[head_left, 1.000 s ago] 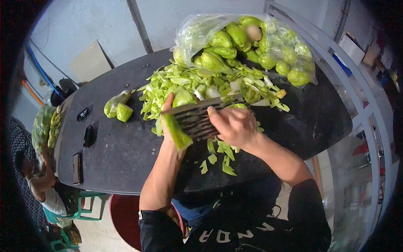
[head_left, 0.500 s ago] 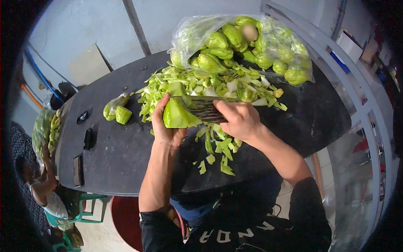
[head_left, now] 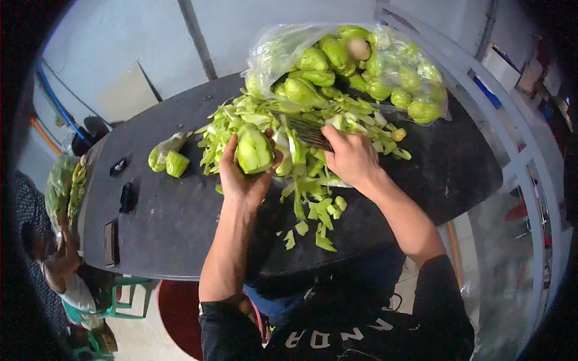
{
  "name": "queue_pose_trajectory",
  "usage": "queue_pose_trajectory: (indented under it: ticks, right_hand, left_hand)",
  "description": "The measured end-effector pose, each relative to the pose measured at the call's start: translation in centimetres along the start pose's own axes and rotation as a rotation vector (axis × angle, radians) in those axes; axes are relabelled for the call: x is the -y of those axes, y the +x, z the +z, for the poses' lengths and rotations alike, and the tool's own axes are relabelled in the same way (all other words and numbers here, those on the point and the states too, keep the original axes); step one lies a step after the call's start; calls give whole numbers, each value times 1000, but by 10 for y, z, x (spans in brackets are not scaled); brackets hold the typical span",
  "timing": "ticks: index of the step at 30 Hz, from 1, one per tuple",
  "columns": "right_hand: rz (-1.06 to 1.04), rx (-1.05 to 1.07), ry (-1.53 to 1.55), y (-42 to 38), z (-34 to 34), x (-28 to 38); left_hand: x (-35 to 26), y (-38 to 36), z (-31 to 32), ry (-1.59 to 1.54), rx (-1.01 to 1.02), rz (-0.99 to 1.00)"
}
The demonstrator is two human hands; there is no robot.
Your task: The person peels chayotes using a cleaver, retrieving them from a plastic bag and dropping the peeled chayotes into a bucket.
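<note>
The green chayote point(head_left: 254, 151) is near the middle of the frame, up off the table point(head_left: 174, 228), in your left hand point(head_left: 242, 177). Your left fingers curl around it, with the thumb on one side and the other fingers on the far side. Just to the right of it, your right hand point(head_left: 352, 157) has its fingers clamped on a wide knife point(head_left: 310, 133). The blade points to the left, over a big pile of green bits point(head_left: 221, 126). I cannot tell if the blade touches them. More cut bits point(head_left: 324, 240) lie below, in the middle of the frame. Above the pile, at the top right, a clear bag point(head_left: 269, 51) has lots of chayotes point(head_left: 304, 90) in it. To the left of your left hand, two green pieces point(head_left: 176, 163) lie close together on the dark table. At the lower left of the frame, another person point(head_left: 78, 295) is by a green stool point(head_left: 129, 281), and a red tub point(head_left: 177, 313) is at the bottom
</note>
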State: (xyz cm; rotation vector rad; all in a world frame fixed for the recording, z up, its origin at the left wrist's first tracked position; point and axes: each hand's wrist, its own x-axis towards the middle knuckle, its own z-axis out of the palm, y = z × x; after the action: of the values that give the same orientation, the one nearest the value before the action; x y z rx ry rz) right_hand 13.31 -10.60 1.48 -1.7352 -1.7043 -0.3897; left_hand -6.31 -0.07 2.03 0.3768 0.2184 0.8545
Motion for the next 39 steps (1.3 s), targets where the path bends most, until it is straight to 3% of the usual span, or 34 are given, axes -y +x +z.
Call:
queue_pose_trajectory:
  ticks: [2,6,13,15,16,18,21,25,27,29,37,39]
  right_hand:
    - [-125,-70,19,-4,10,6]
    - [-441,-217,20,-9,14,23]
    - [-571,-225,-68,-14,11,38]
    - [-575,-211,-51,-14,10,39]
    - [-550,-195,-56,-14,9,38]
    - [-523,-181,-62,-13,10,33]
    - [-438,-213,-74,-13,13,23]
    - [-314,-114,0,-12,13,24]
    - [-241,-74,17,-12,11,21]
    - [-251,-109,46,-9,7,18]
    - [-259,-111,102,-8,1,20]
    - [-125,-36,73,-6,0,17]
  left_hand:
    - [3,0,5,-5,-136,52]
    - [5,-1,0,108,-120,-26]
    - [11,3,-13,50,-31,-36]
    - [6,9,-20,-40,203,-138]
    - [7,4,-15,-40,204,-136]
    - [13,-8,0,52,-74,-45]
    - [13,-6,5,116,-142,28]
    - [9,-10,9,133,-70,19]
    - [10,-9,11,121,-196,72]
    - [9,-4,5,58,-82,72]
    - [6,-12,13,151,-47,132]
    - [10,-17,18,280,37,106]
